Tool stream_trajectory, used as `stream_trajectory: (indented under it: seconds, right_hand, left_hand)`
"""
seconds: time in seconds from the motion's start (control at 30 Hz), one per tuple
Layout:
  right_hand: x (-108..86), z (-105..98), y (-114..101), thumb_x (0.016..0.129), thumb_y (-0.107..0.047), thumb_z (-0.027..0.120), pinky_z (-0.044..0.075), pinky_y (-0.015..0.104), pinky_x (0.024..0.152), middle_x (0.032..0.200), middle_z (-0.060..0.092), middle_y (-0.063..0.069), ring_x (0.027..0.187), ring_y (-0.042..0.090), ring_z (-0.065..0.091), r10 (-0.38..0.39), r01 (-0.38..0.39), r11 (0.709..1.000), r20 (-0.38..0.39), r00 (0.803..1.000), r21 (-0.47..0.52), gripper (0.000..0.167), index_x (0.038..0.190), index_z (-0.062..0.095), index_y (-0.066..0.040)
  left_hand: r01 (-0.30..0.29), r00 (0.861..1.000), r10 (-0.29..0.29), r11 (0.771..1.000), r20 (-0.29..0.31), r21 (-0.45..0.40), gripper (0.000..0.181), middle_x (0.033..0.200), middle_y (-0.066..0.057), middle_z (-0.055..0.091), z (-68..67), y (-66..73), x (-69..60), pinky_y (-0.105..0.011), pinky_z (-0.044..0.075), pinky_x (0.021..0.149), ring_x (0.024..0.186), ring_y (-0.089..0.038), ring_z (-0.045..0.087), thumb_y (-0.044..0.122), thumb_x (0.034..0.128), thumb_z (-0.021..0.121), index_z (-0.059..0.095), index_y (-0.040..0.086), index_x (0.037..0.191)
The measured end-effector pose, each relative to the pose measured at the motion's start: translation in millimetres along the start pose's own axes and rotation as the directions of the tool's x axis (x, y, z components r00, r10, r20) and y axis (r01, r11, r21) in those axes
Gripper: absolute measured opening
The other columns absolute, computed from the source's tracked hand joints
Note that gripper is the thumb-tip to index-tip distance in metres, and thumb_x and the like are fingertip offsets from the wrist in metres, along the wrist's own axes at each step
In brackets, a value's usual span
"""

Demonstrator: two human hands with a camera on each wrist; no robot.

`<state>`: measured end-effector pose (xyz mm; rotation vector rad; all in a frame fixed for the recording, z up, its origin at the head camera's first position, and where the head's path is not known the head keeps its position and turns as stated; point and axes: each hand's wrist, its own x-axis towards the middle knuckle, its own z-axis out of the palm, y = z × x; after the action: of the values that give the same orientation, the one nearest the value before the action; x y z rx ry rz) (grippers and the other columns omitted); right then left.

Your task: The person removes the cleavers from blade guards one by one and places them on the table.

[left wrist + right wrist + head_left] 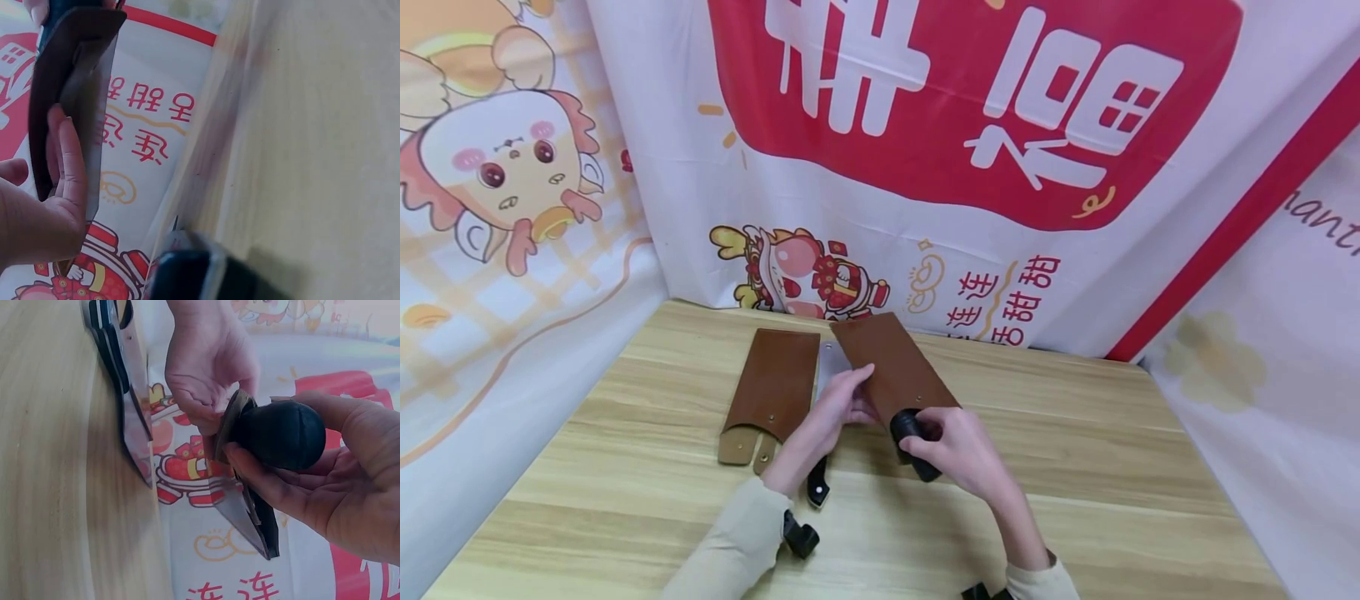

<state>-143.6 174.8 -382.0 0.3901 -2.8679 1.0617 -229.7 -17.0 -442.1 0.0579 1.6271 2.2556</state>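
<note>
A brown leather sheath [895, 358] is held up off the table in the head view. My left hand [842, 404] grips its left edge, thumb on the face; in the left wrist view that hand [50, 212] has its fingers behind the sheath [40, 119]. At the sheath's lower end my right hand [958, 442] grips a black knife handle [906, 427]. The right wrist view shows this rounded handle [287, 434] in the right hand [356, 481]. Grey blade metal [234, 515] shows beside the sheath; how much is inside cannot be told.
A second brown sheath [778, 375] lies on the wooden table [1075, 467], left of my left hand, its strap end towards me. Another knife lies beside it, its black handle [818, 483] under my left forearm. A printed cloth [692, 208] hangs behind the table.
</note>
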Motion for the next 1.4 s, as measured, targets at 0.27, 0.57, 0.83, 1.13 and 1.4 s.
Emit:
stream_trajectory:
  seconds: [0.27, 0.57, 0.83, 1.13, 1.4]
  right_hand:
    - [-0.8, -0.3, -3.0, 0.087, -0.01, 0.08, 0.054, 0.033, 0.072, 0.1, 0.074, 0.006, 0.083, 0.016, 0.064, -0.017, 0.028, 0.991, -0.083, 0.996, 0.131, 0.024, 0.11, 0.076, -0.005]
    - [3.4, -8.0, 9.1, 0.088, -0.006, 0.081, 0.053, 0.028, 0.074, 0.104, 0.075, 0.011, 0.089, 0.021, 0.065, 0.073, -0.005, 0.94, -0.186, 0.98, 0.342, 0.022, 0.11, 0.077, -0.004]
    - [10.3, -13.4, 19.4, 0.09, -0.008, 0.079, 0.052, 0.023, 0.075, 0.103, 0.073, 0.012, 0.09, 0.016, 0.064, 0.256, -0.098, 0.867, -0.27, 0.928, 0.489, 0.023, 0.111, 0.074, 0.001]
    - [20.3, -12.8, 37.4, 0.104, -0.006, 0.058, 0.06, 0.034, 0.087, 0.104, 0.063, 0.011, 0.083, 0.016, 0.072, 0.46, -0.073, 0.394, -0.128, 0.879, 0.916, 0.025, 0.121, 0.051, 0.011]
    - [18.0, -19.6, 47.4, 0.107, -0.005, 0.052, 0.054, 0.038, 0.098, 0.109, 0.066, 0.018, 0.099, 0.027, 0.073, 0.482, -0.094, 0.124, 0.023, 0.876, 0.988, 0.036, 0.137, 0.044, 0.015]
  left_hand:
    - [-0.017, 0.998, 0.007, 0.987, -0.061, -0.158, 0.03, 0.083, -0.001, 0.074, -14.0, 8.1, 2.1, -0.034, 0.058, 0.07, 0.064, -0.016, 0.067, 0.036, 0.108, 0.054, 0.059, 0.007, 0.113]
    - [-0.022, 0.988, -0.037, 0.925, -0.149, -0.378, 0.036, 0.105, -0.005, 0.064, -15.4, 15.2, 1.2, -0.031, 0.055, 0.068, 0.074, -0.02, 0.064, 0.037, 0.1063, 0.057, 0.046, 0.012, 0.13]
    - [-0.071, 0.989, 0.003, 0.887, -0.149, -0.457, 0.02, 0.094, -0.005, 0.067, -12.4, 20.1, -4.6, -0.028, 0.06, 0.061, 0.068, -0.02, 0.068, 0.024, 0.107, 0.054, 0.048, 0.011, 0.121]
    - [-0.123, 0.986, 0.042, 0.841, -0.163, -0.527, 0.025, 0.114, -0.009, 0.061, -9.9, 23.4, -8.9, -0.03, 0.062, 0.069, 0.073, -0.023, 0.07, 0.019, 0.1067, 0.057, 0.043, 0.014, 0.128]
    - [-0.119, 0.992, 0.088, 0.862, -0.085, -0.492, 0.021, 0.122, -0.009, 0.052, 3.9, 22.8, -12.8, -0.038, 0.061, 0.088, 0.097, -0.021, 0.068, 0.013, 0.108, 0.054, 0.047, 0.007, 0.128]
